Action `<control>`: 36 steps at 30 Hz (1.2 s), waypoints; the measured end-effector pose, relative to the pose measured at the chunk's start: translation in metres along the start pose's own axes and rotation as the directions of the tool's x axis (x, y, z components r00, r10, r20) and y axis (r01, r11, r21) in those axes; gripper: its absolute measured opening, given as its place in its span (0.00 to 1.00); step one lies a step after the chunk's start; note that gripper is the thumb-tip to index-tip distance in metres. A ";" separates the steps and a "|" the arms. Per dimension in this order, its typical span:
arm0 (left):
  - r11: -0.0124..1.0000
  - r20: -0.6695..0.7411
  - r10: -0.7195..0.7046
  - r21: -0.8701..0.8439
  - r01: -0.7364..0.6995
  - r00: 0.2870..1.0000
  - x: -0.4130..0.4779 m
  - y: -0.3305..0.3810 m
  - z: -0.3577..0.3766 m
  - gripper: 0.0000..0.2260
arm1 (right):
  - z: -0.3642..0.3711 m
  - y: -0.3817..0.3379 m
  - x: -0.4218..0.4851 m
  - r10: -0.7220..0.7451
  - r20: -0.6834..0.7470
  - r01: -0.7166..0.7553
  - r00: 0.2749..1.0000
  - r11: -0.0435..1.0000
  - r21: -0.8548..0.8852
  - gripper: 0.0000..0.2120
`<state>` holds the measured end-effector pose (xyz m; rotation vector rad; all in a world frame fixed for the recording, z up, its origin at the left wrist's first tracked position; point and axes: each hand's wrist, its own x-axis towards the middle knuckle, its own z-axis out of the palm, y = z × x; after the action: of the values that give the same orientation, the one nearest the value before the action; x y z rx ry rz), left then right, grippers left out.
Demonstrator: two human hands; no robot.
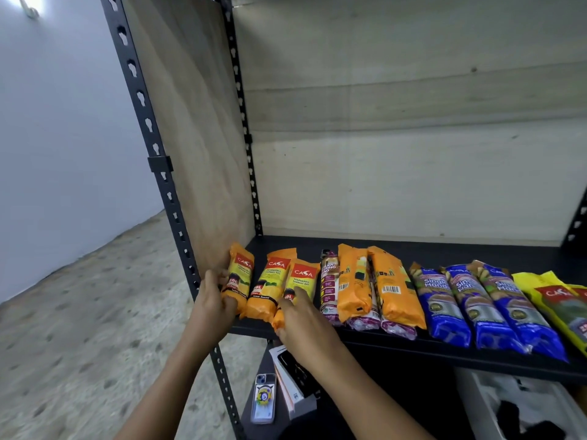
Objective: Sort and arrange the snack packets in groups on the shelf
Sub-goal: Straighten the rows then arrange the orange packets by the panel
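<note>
You are on the orange group, lower left of the frame: your left hand [216, 296] clamps the leftmost orange packet [243, 274] and your right hand [300, 315] the third orange packet [303, 277], both at the left end of the shelf [444, 249]. The next move, as I judge it, is to square them side by side, parallel like the blue packets [476, 309].

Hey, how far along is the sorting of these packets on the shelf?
Looks done: three blue packets lie side by side, with yellow packets beside them at the right edge. In hand: the left hand grips the leftmost orange packet and the right hand holds the third orange packet, lining up that group. Left: the middle, where face-down orange packets lie mixed with purple packets.
</note>
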<state>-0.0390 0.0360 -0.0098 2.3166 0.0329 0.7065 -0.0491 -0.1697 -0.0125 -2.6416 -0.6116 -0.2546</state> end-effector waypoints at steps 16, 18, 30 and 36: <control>0.955 0.300 -0.110 0.296 0.017 0.948 0.027 -0.003 0.023 0.28 | 0.002 -0.009 0.008 0.121 0.097 -0.120 0.988 0.993 -0.019 0.37; 0.976 0.344 -0.078 0.216 0.002 0.936 0.021 -0.007 0.026 0.30 | 0.003 -0.012 0.009 0.116 0.104 -0.117 0.988 0.993 0.002 0.37; 0.975 0.424 0.075 0.159 -0.156 0.903 0.013 -0.025 0.020 0.28 | 0.014 -0.014 0.014 0.089 0.058 -0.093 0.994 0.993 0.076 0.41; 0.978 0.390 0.080 0.148 -0.148 0.917 0.012 -0.025 0.022 0.26 | 0.018 -0.012 0.019 0.093 0.039 -0.097 0.995 0.991 0.092 0.39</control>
<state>-0.0137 0.0437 -0.0326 2.6058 -0.2300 0.3031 -0.0366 -0.1449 -0.0191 -2.5807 -0.4946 -0.1485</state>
